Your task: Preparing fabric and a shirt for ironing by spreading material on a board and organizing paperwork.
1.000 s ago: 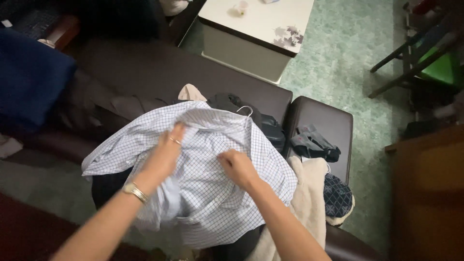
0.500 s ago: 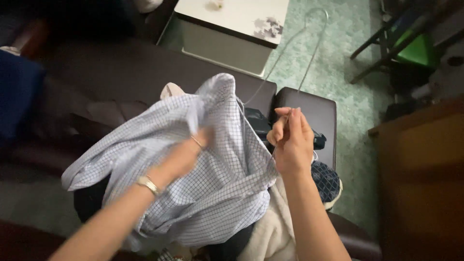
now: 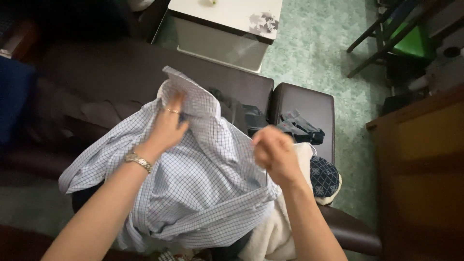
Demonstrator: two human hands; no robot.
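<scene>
The checked shirt (image 3: 193,183) lies bunched over a pile of clothes at the sofa's (image 3: 96,77) front edge. The left hand (image 3: 166,128) is closed on its raised collar end; the right hand (image 3: 273,152) is fisted on the cloth's right edge. Done well, both hands would pull apart evenly, keeping the fabric taut and clear of the dark clothes (image 3: 295,128) by the sofa's right end. Beyond stand a white table (image 3: 227,29), green floor (image 3: 314,63) and a wooden cabinet (image 3: 425,169).

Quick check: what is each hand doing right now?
Left hand: fingers closed on the checked shirt near its collar.
Right hand: blurred fist at the shirt's edge; grip cannot be told.
</scene>
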